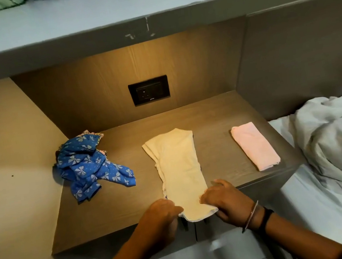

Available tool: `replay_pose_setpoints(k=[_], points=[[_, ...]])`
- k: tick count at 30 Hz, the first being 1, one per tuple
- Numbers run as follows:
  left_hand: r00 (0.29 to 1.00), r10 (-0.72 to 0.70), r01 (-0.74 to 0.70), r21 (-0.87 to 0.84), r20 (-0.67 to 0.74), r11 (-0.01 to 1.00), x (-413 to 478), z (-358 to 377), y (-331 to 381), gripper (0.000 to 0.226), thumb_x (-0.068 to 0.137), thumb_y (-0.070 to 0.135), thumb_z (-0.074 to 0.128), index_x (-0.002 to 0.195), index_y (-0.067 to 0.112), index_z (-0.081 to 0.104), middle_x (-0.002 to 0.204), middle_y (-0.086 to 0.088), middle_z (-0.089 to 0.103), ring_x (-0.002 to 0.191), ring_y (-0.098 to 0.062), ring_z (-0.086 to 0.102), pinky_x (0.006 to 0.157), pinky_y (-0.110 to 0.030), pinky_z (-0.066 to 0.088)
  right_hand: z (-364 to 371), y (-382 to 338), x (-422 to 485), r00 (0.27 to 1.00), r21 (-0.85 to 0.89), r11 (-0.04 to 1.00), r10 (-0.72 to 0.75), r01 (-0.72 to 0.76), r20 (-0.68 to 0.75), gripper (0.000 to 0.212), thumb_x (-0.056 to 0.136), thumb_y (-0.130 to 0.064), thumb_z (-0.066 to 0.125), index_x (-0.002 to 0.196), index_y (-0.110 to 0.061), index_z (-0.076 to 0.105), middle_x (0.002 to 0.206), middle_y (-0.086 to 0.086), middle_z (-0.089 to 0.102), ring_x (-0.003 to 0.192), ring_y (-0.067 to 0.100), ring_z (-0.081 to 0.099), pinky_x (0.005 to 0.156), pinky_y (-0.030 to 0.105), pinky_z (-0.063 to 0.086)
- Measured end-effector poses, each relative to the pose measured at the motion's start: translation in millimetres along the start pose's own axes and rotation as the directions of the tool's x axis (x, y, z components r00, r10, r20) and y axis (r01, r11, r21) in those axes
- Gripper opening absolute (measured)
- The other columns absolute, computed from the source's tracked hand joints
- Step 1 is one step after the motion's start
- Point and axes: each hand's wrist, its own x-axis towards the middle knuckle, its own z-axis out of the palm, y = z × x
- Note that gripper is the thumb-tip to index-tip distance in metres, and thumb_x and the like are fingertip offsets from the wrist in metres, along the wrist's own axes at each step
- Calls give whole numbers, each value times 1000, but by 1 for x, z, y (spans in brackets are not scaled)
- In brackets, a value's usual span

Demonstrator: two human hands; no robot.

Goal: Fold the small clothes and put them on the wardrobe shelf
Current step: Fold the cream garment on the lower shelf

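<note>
A pale yellow knitted garment (pixel 177 168), already folded lengthwise into a long narrow strip, is lying in the middle of the grey-brown wood-grain table (pixel 220 122), its near end hanging just over the front edge. The person's left hand (pixel 161 214) and right hand (pixel 222 199) are each gripping a near corner of it, fingers (pixel 219 183) pinched together on the cloth. They seem to be partway through folding this piece; the next move probably calls for lifting that near end and carrying it away towards the far end, keeping both corners level so the strip halves evenly.

To the right, well apart, a small pink cloth folded into a neat rectangle (pixel 254 146) is sitting finished. To the left, a crumpled blue fabric printed with white bows (pixel 90 165) is waiting in a heap, with a bit of another patterned piece peeking out behind it, so there is folding left to do before anything goes to the shelf.

The table is forming the floor of a lit wooden alcove, with a black wall socket plate (pixel 148 90) set in the back panel. Above it a pale grey shelf (pixel 103 10) is running across, with green and blue folded textiles just showing at the top edge. At the right a bed with rumpled white bedding (pixel 334 145) is butting up against the table.
</note>
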Motion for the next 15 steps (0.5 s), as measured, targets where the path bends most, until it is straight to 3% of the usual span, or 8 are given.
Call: replay_pose_setpoints(k=[3, 5, 7, 11, 13, 15], points=[[990, -105, 130, -326, 94, 936, 4, -29, -4, 27, 92, 29, 56, 114, 23, 69, 103, 8, 70, 90, -2, 62, 80, -17, 49, -24, 7, 10, 987, 340, 927, 137, -159, 87, 13, 90, -12, 60, 94, -14, 71, 91, 1, 74, 82, 17, 67, 73, 33, 52], [969, -169, 233, -446, 179, 864, 15, -52, -19, 17, 91, 28, 61, 104, 21, 71, 91, 11, 68, 79, 2, 61, 70, -12, 48, -37, 12, 31, 968, 496, 831, 234, -250, 95, 20, 93, -21, 61, 74, -15, 66, 68, -5, 64, 62, 3, 57, 59, 27, 45], [934, -264, 352, -491, 242, 796, 37, -69, -32, 6, 89, 24, 65, 92, 23, 70, 83, 6, 70, 71, -1, 63, 62, -13, 49, -49, 21, 49, 935, 602, 718, 312, -349, 170, 29, 91, -30, 63, 67, -14, 61, 59, -7, 55, 52, 2, 48, 54, 21, 40], [888, -411, 453, -546, 207, 704, 83, -88, -85, 4, 86, 15, 70, 85, 19, 71, 84, -2, 71, 76, -14, 64, 71, -26, 51, -53, 45, 119, 886, 577, 675, 391, -459, 248, 40, 90, -36, 63, 82, 3, 64, 69, 7, 56, 61, 17, 49, 57, 27, 41], [864, -471, 485, -541, 177, 687, 105, -88, -108, 7, 85, 12, 71, 92, 10, 71, 88, -7, 70, 82, -22, 64, 74, -33, 50, -49, 59, 152, 854, 535, 673, 471, -511, 222, 37, 89, -37, 64, 70, -6, 58, 66, 7, 50, 60, 18, 45, 55, 28, 38], [829, -535, 537, -508, 166, 674, 120, -82, -121, 31, 87, 16, 69, 116, 7, 65, 109, -13, 68, 100, -28, 63, 85, -37, 50, -42, 69, 175, 809, 464, 676, 560, -572, 181, 31, 88, -39, 64, 69, -17, 54, 65, 4, 49, 61, 18, 47, 60, 30, 42]])
